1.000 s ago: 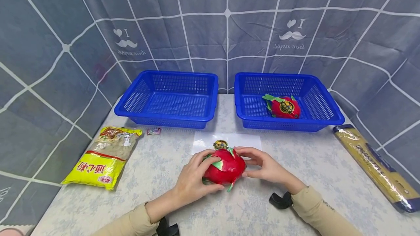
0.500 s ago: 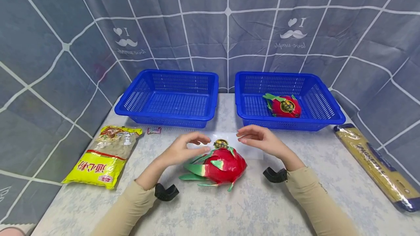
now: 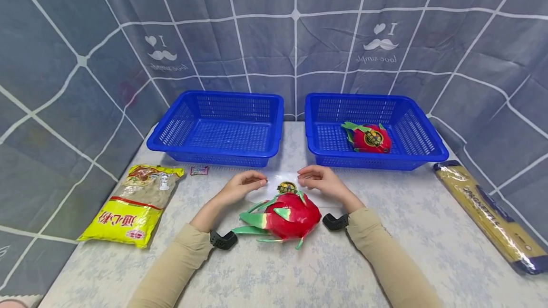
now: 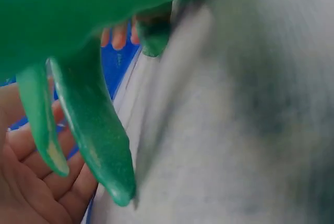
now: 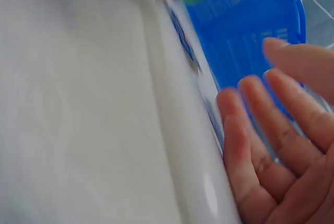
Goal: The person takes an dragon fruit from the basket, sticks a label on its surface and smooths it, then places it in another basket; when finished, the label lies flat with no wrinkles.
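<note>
A red dragon fruit (image 3: 295, 215) with green scales lies on the table between my forearms. Behind it lies a white sheet (image 3: 280, 177) bearing a round black-and-gold sticker (image 3: 287, 187). My left hand (image 3: 239, 188) is at the sheet's left side and my right hand (image 3: 323, 183) at its right; whether fingertips touch the sheet, I cannot tell. Green leaf tips (image 4: 96, 130) partly cover the left palm in the left wrist view. The right wrist view has the right fingers (image 5: 284, 135) loosely bent, thumb apart, nothing held.
Two blue baskets stand at the back; the right basket (image 3: 376, 161) contains another stickered dragon fruit (image 3: 371, 139), the left basket (image 3: 214, 155) nothing visible. A yellow pasta bag (image 3: 132, 208) and a small pink packet (image 3: 199, 170) lie left, a spaghetti pack (image 3: 492, 217) right.
Both hands have let go of the dragon fruit and moved back beyond it to the sheet. The right hand has since shifted left and slightly forward. The fruit stays put.
</note>
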Available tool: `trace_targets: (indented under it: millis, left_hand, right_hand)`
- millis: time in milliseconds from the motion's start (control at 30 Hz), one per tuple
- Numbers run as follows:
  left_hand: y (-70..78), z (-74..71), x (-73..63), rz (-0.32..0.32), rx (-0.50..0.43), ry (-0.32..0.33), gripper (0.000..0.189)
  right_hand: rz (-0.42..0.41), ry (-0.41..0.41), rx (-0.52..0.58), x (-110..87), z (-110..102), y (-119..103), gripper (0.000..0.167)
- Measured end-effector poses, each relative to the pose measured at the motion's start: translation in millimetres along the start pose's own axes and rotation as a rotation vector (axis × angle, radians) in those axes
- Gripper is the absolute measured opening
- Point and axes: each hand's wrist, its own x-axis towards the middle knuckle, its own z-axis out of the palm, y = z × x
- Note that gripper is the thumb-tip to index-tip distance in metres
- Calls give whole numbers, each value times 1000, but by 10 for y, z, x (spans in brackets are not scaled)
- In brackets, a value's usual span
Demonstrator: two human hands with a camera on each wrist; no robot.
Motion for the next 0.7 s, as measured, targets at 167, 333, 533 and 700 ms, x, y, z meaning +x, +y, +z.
trace_targets:
  millis: [167, 333, 533, 700]
  left_hand:
    - [146, 47, -64, -22, 55, -11, 27]
    - [150, 54, -71, -35, 66, -15, 28]
    - [151, 65, -67, -37, 68, -17, 28]
    - [65, 58, -33, -41, 82, -19, 28]
  right_hand:
    - [-32, 18, -128, 35, 61, 121, 31]
    - [-65, 44, -291, 43, 119, 175, 30]
    - [-115, 89, -479, 55, 201, 137, 28]
    - [-136, 118, -488, 53, 240, 116, 20]
